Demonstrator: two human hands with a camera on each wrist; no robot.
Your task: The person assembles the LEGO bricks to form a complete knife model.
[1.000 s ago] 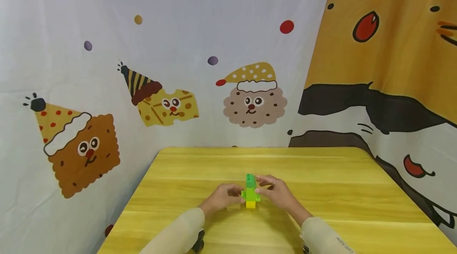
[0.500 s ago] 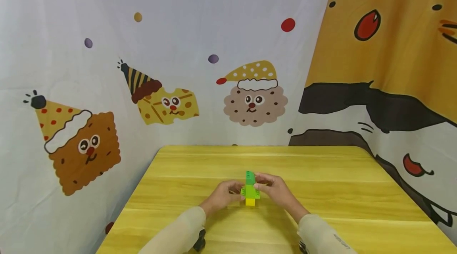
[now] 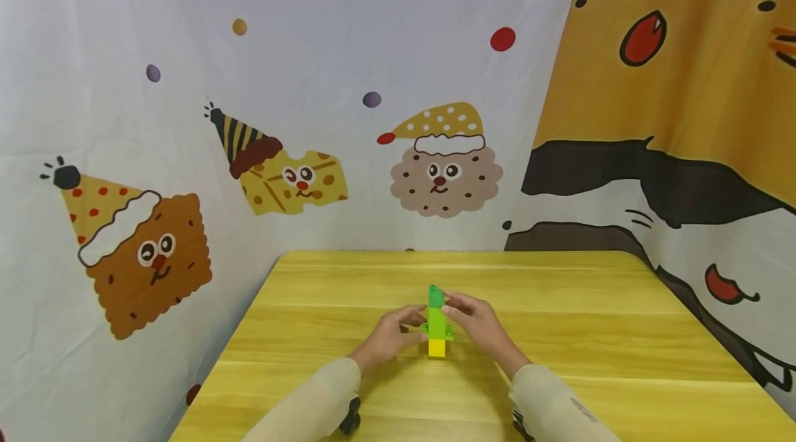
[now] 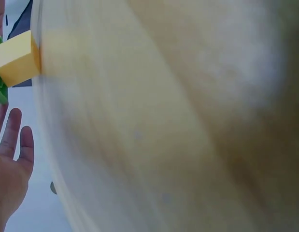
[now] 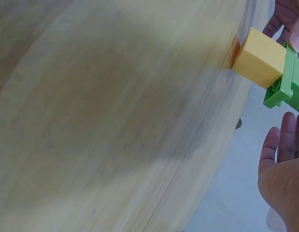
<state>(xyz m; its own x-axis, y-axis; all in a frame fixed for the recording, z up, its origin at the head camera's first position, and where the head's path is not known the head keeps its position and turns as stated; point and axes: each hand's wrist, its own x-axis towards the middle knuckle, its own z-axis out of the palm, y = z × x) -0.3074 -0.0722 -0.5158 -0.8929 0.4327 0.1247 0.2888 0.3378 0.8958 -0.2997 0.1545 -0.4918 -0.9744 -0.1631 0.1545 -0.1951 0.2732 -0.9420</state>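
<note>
A small tower of toy building blocks stands at the middle of the table: a yellow block (image 3: pixel 437 348) at the bottom, light green blocks (image 3: pixel 437 323) with studded ends jutting out sideways, and a dark green block (image 3: pixel 437 298) on top. My left hand (image 3: pixel 390 335) pinches the light green part from the left, its thumb pressing the green piece (image 5: pixel 287 77) in the right wrist view. From the right, my right hand (image 3: pixel 480 323) holds the upper part between thumb and fingers. Both wrist views catch the yellow block (image 4: pixel 18 60) low over the tabletop; the tower's top is cut off there.
The wooden table (image 3: pixel 560 345) has rounded far corners. Behind it hangs a pale cloth (image 3: pixel 311 48) printed with cartoon snacks, and a large orange cartoon figure (image 3: pixel 703 97) covers the right side.
The tower's top and the right hand have shifted upward in the head view, and more of the yellow block's front shows. Both hands stay at the tower.
</note>
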